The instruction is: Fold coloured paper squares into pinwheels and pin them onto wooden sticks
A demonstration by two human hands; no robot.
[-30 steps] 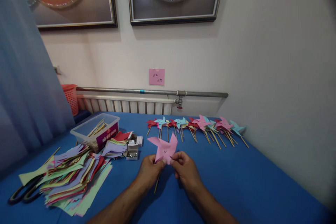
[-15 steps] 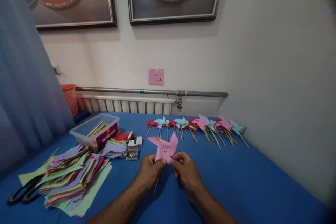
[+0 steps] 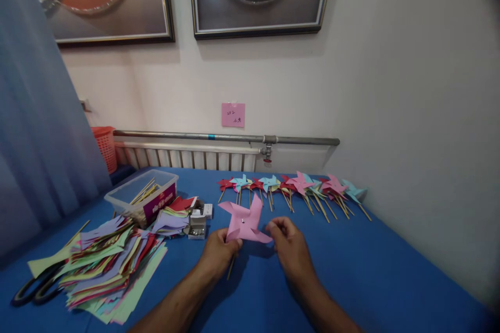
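Note:
A pink paper pinwheel (image 3: 247, 221) with a small metal pin at its centre is held up over the blue tabletop. My left hand (image 3: 221, 252) is closed on the stick and the pinwheel's lower left side, thumb in front. Part of the thin wooden stick (image 3: 230, 269) shows below that hand. My right hand (image 3: 289, 244) is just right of the lower right blade, fingers curled with thumb and forefinger close together. No paper shows between its fingertips, and the blade tip lies just below them.
A fanned stack of coloured paper (image 3: 113, 270) and black-handled scissors (image 3: 39, 286) lie left. Behind are a plastic box (image 3: 158, 200) of sticks, smaller paper pieces (image 3: 172, 220) and a small box (image 3: 197, 229) of metal pins. A row of pinwheels (image 3: 300, 183) lies along the back.
My right hand has moved right, away from the pinwheel's lower right blade, which now spreads outward. The pinwheel has tilted and shifted slightly left and up in my left hand.

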